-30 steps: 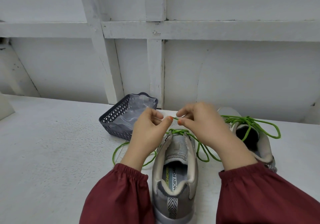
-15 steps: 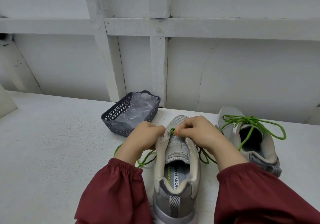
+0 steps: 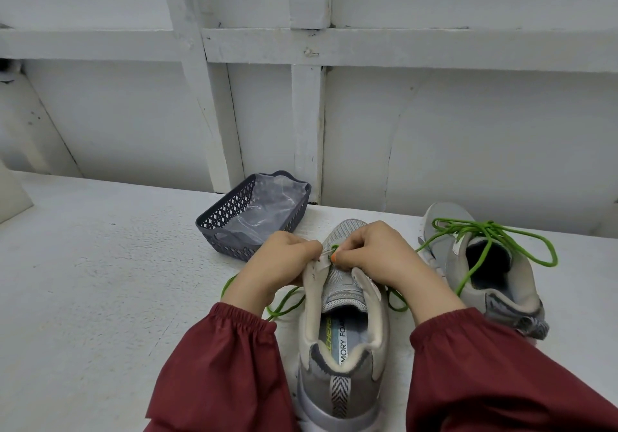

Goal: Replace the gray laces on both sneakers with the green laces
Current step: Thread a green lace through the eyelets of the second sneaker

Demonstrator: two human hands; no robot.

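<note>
A grey sneaker [image 3: 342, 338] stands heel toward me in the middle of the white table. My left hand [image 3: 281, 261] grips its left eyelet flap. My right hand [image 3: 378, 254] pinches a green lace [image 3: 284, 304] at the top eyelets, where a short green piece shows between my fingertips. The rest of that lace trails out on both sides of the shoe. A second grey sneaker [image 3: 481, 264] stands to the right, with a green lace [image 3: 501, 237] tied in a loose bow over its opening.
A dark grey perforated basket [image 3: 234, 231] holding clear plastic stands behind the left hand, near the white panelled wall [image 3: 434, 130]. The table [image 3: 100, 281] stretches away to the left.
Both hands have come down from above the shoe onto its upper eyelets. The lace, earlier stretched between the fingertips in the air, is now held at the shoe.
</note>
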